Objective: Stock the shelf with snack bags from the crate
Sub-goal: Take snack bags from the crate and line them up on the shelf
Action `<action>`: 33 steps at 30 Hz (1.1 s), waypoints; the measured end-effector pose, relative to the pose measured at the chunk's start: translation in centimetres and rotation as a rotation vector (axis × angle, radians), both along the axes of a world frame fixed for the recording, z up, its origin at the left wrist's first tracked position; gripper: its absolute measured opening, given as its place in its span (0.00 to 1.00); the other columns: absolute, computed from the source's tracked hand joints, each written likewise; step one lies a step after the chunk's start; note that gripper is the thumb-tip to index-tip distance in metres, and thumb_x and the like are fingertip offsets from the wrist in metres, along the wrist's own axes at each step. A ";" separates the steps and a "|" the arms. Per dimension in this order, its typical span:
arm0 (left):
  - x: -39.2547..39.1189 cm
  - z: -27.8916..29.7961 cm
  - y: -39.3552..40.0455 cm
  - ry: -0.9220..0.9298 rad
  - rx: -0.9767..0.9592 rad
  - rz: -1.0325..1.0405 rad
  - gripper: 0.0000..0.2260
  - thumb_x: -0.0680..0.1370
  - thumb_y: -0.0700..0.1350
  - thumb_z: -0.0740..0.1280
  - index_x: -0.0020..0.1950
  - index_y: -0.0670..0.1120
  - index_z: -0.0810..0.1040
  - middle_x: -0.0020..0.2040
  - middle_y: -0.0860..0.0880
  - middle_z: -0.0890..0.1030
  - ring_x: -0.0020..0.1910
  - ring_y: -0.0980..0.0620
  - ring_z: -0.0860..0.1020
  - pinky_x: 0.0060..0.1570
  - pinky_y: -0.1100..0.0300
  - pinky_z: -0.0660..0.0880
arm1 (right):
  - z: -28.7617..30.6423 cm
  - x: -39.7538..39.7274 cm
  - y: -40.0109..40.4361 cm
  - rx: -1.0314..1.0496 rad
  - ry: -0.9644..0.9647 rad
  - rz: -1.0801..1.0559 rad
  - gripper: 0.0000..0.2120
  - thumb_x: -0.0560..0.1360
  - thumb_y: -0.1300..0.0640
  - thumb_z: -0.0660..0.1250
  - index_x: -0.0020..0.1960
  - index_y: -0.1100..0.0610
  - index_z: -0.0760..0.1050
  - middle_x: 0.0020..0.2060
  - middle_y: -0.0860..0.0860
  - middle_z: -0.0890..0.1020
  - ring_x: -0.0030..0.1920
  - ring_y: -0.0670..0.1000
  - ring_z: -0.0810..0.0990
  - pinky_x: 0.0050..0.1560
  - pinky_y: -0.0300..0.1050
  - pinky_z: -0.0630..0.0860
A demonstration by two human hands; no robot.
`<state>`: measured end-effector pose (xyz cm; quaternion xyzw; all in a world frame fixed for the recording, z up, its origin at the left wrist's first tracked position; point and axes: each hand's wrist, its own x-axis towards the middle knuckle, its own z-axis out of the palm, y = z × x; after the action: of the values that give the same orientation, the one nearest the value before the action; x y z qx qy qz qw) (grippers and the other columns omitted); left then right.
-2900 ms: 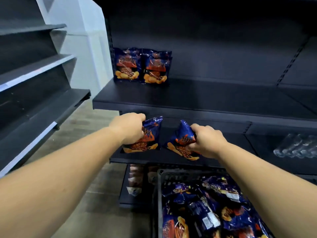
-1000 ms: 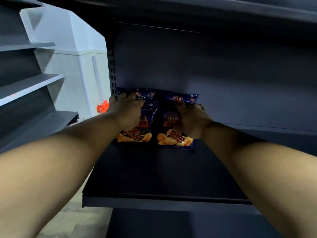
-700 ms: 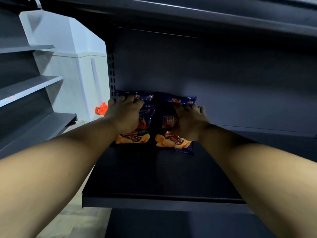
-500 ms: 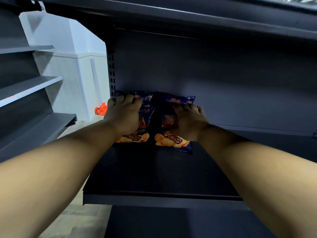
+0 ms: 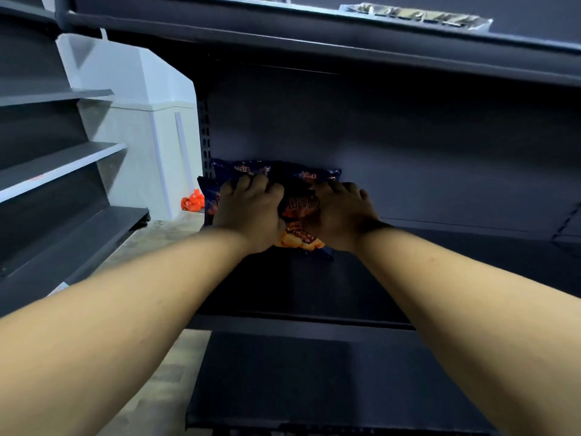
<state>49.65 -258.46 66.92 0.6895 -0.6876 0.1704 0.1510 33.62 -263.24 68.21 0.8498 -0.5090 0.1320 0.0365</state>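
Observation:
Two dark blue snack bags with orange print stand at the back left of a dark shelf (image 5: 314,287). My left hand (image 5: 251,212) grips the left snack bag (image 5: 209,196), fingers curled over its top, and hides most of it. My right hand (image 5: 341,215) grips the right snack bag (image 5: 298,212), whose orange lower part shows between my wrists. Behind them the tops of two more bags (image 5: 317,175) lean against the back panel. The crate is out of view.
An upper shelf (image 5: 314,48) overhangs, with clear-wrapped packs (image 5: 415,15) on it. A lower shelf (image 5: 314,372) juts out below. Grey shelves (image 5: 59,162) stand at the left, beside a white pillar (image 5: 141,121) and an orange object (image 5: 192,202) on the floor.
Both hands carried bags up from the crate to the shelf's back left. Over the last second my left hand shifted right, closing the gap between the two bags.

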 end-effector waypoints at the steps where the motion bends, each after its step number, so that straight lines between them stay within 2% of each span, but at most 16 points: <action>1: -1.0 0.0 0.7 0.002 0.024 0.016 0.24 0.76 0.54 0.61 0.71 0.50 0.65 0.68 0.47 0.66 0.68 0.43 0.62 0.66 0.47 0.58 | 0.0 -0.7 0.8 0.006 -0.004 0.002 0.39 0.74 0.34 0.60 0.78 0.47 0.51 0.75 0.53 0.61 0.75 0.59 0.56 0.73 0.62 0.53; 5: -5.7 -0.3 4.1 0.004 0.099 0.054 0.25 0.76 0.56 0.61 0.72 0.52 0.63 0.69 0.47 0.65 0.67 0.42 0.62 0.65 0.46 0.59 | 0.3 -4.8 4.5 0.045 -0.008 -0.017 0.37 0.74 0.35 0.60 0.77 0.49 0.55 0.74 0.52 0.63 0.73 0.58 0.58 0.73 0.59 0.55; 7: -8.7 -0.2 6.2 0.029 0.114 0.068 0.24 0.76 0.55 0.62 0.70 0.52 0.66 0.69 0.46 0.67 0.67 0.41 0.64 0.63 0.46 0.61 | 0.2 -7.8 6.7 0.042 -0.014 -0.013 0.33 0.75 0.38 0.61 0.75 0.49 0.58 0.72 0.52 0.65 0.71 0.58 0.60 0.71 0.58 0.58; 10: -13.8 0.0 9.3 0.037 0.090 0.070 0.19 0.77 0.55 0.61 0.66 0.49 0.70 0.63 0.45 0.72 0.63 0.41 0.68 0.59 0.46 0.65 | -0.1 -12.8 10.0 0.022 -0.003 -0.028 0.32 0.76 0.39 0.63 0.75 0.50 0.59 0.70 0.54 0.67 0.70 0.59 0.63 0.69 0.58 0.61; 14: -20.0 -0.4 12.8 0.071 0.123 0.026 0.18 0.78 0.54 0.59 0.65 0.48 0.70 0.61 0.45 0.72 0.60 0.43 0.71 0.54 0.49 0.67 | -0.6 -19.0 13.7 0.029 0.023 -0.063 0.31 0.76 0.38 0.62 0.73 0.52 0.61 0.68 0.54 0.69 0.68 0.58 0.66 0.66 0.56 0.65; 18: -24.9 -1.2 15.4 0.085 0.160 0.012 0.17 0.79 0.54 0.58 0.65 0.48 0.69 0.60 0.46 0.72 0.59 0.43 0.72 0.54 0.49 0.67 | -1.0 -24.1 16.5 0.069 -0.004 -0.092 0.29 0.77 0.40 0.62 0.73 0.53 0.61 0.67 0.54 0.70 0.66 0.57 0.67 0.62 0.53 0.67; 27: -29.7 -1.9 18.3 0.163 0.208 -0.032 0.15 0.80 0.53 0.57 0.64 0.48 0.70 0.60 0.47 0.73 0.56 0.44 0.73 0.48 0.52 0.69 | -2.5 -29.3 20.3 0.112 -0.058 -0.168 0.27 0.78 0.42 0.61 0.72 0.52 0.62 0.66 0.52 0.71 0.65 0.56 0.69 0.61 0.53 0.69; 30: -30.2 -3.0 19.0 0.183 0.228 -0.039 0.14 0.80 0.53 0.57 0.62 0.48 0.71 0.58 0.48 0.74 0.51 0.46 0.74 0.43 0.53 0.68 | -3.8 -30.1 21.3 0.142 -0.080 -0.199 0.26 0.78 0.42 0.61 0.71 0.53 0.63 0.65 0.52 0.72 0.65 0.56 0.70 0.61 0.53 0.71; 33: -30.2 -5.3 19.8 0.199 0.267 -0.053 0.15 0.80 0.53 0.57 0.63 0.48 0.71 0.58 0.48 0.74 0.52 0.46 0.74 0.43 0.54 0.68 | -6.3 -30.3 22.4 0.180 -0.110 -0.225 0.25 0.78 0.43 0.61 0.71 0.53 0.63 0.64 0.52 0.74 0.64 0.56 0.71 0.59 0.53 0.72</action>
<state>19.48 -238.67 61.63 0.6985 -0.7037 0.0042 0.1297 3.36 -240.85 61.96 0.7788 -0.6119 0.1271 -0.0534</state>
